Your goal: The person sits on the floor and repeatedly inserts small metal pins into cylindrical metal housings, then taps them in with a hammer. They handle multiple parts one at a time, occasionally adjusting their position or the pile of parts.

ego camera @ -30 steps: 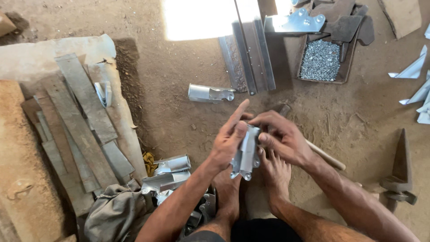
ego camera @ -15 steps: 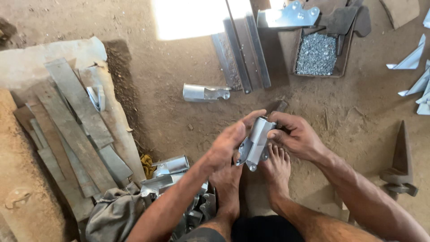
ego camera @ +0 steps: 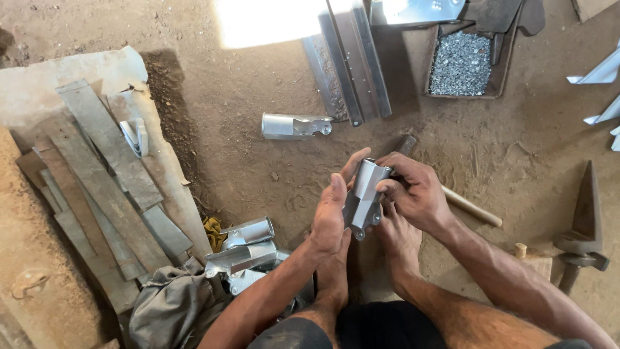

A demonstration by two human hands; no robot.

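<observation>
Holding a folded metal bracket (ego camera: 363, 197) over dirt | my left hand (ego camera: 329, 216) and right hand (ego camera: 416, 194) clamp it | long axis one-to-seven o'clock | hammer handle (ego camera: 471, 208) at three.

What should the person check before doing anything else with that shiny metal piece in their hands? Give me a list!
1. Both hands on the folded metal piece: ok, left hand and right hand grip it.
2. Piece held clear of the bare feet: cannot tell, it sits right above them.
3. Fingers away from sharp edges: cannot tell.
4. Hammer within reach: ok, its handle lies beside the right hand.
5. Tray of small fasteners nearby: ok, ahead on the dirt floor.
</observation>
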